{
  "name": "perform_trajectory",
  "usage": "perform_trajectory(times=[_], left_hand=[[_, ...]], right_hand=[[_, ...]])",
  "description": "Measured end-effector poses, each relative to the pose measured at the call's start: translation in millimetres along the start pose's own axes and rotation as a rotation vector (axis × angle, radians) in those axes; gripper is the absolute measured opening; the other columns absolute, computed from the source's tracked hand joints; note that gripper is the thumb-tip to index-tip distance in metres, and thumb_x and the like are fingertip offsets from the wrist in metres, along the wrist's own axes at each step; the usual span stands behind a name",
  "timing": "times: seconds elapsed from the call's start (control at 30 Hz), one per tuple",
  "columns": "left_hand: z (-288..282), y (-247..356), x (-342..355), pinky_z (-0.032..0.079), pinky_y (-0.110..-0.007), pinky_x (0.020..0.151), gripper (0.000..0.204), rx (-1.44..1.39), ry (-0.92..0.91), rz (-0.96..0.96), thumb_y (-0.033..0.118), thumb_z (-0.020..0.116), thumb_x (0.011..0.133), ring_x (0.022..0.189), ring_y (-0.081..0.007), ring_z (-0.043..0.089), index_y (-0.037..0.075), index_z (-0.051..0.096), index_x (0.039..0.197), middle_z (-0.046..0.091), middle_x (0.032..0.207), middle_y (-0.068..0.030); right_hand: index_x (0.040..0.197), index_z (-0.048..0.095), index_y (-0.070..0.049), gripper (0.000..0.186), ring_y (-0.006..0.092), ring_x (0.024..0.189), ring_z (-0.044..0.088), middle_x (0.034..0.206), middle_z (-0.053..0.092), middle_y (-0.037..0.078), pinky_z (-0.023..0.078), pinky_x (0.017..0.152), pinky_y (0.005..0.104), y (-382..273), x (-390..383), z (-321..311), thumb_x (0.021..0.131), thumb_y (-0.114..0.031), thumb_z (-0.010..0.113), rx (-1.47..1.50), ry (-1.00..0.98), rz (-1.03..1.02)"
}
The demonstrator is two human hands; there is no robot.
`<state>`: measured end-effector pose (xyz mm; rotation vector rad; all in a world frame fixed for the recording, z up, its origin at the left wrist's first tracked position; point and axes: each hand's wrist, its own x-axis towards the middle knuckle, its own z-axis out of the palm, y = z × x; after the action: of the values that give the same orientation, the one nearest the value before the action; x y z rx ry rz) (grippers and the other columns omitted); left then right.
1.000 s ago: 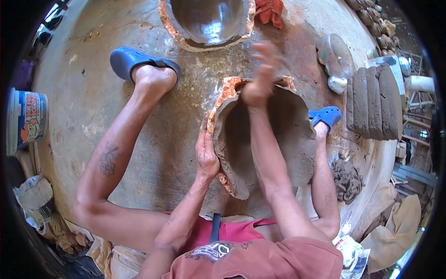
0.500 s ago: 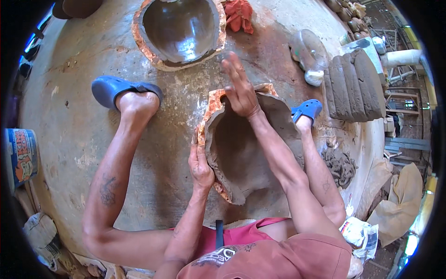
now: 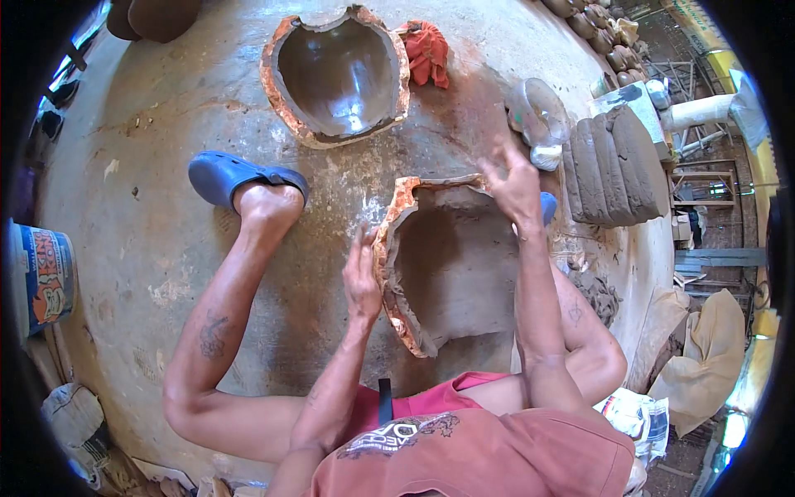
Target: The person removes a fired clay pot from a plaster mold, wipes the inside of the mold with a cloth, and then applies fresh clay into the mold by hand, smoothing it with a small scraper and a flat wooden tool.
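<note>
**Ana:** Fingers on the left hand (image 3: 362, 277) are held straight and pressed together, flat against the outer left wall of the clay mould (image 3: 451, 265), which sits just right of centre between the person's legs. On the right hand (image 3: 515, 184) they are spread loose, curled over the mould's rim at about two o'clock. Neither hand is gripping anything.

**Ben:** And round about?

**Ana:** At twelve o'clock, well apart, a second clay mould (image 3: 335, 74) lies open side up, with a red rag (image 3: 427, 53) just beside its right edge. At two o'clock there is a stack of grey clay slabs (image 3: 617, 166), and near them a pale rounded lump (image 3: 538, 116). The left foot in a blue clog (image 3: 236, 178) is planted at ten o'clock; a bit of the other blue clog (image 3: 548, 207) peeps out behind the right wrist. A paint bucket (image 3: 45, 277) stands at nine o'clock by the edge.

**Ben:** Anything in the way?

**Ana:** The right forearm crosses the mould's right wall and hides it. The left forearm rises from six o'clock, wrist straight, palm turned to the clay. The right knee is bent close at four o'clock.
</note>
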<state>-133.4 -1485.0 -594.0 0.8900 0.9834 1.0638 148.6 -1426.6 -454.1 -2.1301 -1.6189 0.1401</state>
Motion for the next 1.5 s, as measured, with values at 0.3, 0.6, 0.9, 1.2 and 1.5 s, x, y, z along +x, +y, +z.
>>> perform_trajectory(times=[0.3, 0.6, 0.9, 1.2, 1.5], left_hand=[[91.3, 97.8, 121.5, 0.056, -0.049, 0.1, 0.069, 1.325, -0.36, -0.104, 0.036, 0.084, 0.076, 0.119, -0.0423, 0.067, 0.005, 0.065, 0.135, 0.07, 0.126, -0.0252], [97.6, 59.4, 133.0, 0.06, -0.049, 0.091, 0.03, 1.322, -0.111, 0.009, 0.018, 0.076, 0.073, 0.106, -0.0427, 0.073, 0.003, 0.08, 0.098, 0.075, 0.107, -0.0253], [117.0, 71.4, 138.4, 0.06, -0.048, 0.093, 0.056, 1.487, -0.233, -0.076, 0.035, 0.097, 0.064, 0.113, -0.0398, 0.072, 0.007, 0.08, 0.11, 0.074, 0.121, -0.0191], [119.3, 69.4, 139.9, 0.058, -0.045, 0.096, 0.063, 1.526, -0.251, -0.139, 0.041, 0.097, 0.065, 0.117, -0.0327, 0.071, 0.01, 0.079, 0.116, 0.075, 0.123, -0.0142], [125.6, 60.9, 146.5, 0.06, -0.044, 0.091, 0.061, 1.598, -0.349, -0.018, 0.046, 0.095, 0.065, 0.111, -0.0312, 0.074, 0.012, 0.08, 0.113, 0.077, 0.119, -0.0127]], right_hand=[[0.128, 0.072, -0.007, 0.073, 0.0346, 0.113, 0.071, 0.118, 0.074, 0.022, 0.055, 0.097, 0.0468, 21.0, -0.1, 23.0, 0.072, -0.053, 0.086, -0.282, -0.484, 0.29], [0.108, 0.08, -0.007, 0.053, 0.041, 0.109, 0.072, 0.114, 0.075, 0.025, 0.058, 0.09, 0.0522, 25.2, -0.4, 37.9, 0.064, -0.036, 0.083, -0.21, -0.321, 0.419], [0.112, 0.08, -0.011, 0.065, 0.0403, 0.111, 0.072, 0.115, 0.076, 0.021, 0.057, 0.094, 0.052, 13.5, 8.5, 21.0, 0.063, -0.052, 0.095, -0.34, -0.396, 0.303], [0.104, 0.081, -0.008, 0.058, 0.036, 0.107, 0.074, 0.111, 0.077, 0.02, 0.06, 0.086, 0.0479, 15.5, 5.2, 37.3, 0.064, -0.048, 0.095, -0.377, -0.374, 0.304], [0.103, 0.082, -0.011, 0.048, 0.0322, 0.109, 0.074, 0.114, 0.077, 0.016, 0.06, 0.091, 0.0414, 0.2, 1.9, 41.8, 0.066, -0.038, 0.094, -0.435, -0.329, 0.331]])
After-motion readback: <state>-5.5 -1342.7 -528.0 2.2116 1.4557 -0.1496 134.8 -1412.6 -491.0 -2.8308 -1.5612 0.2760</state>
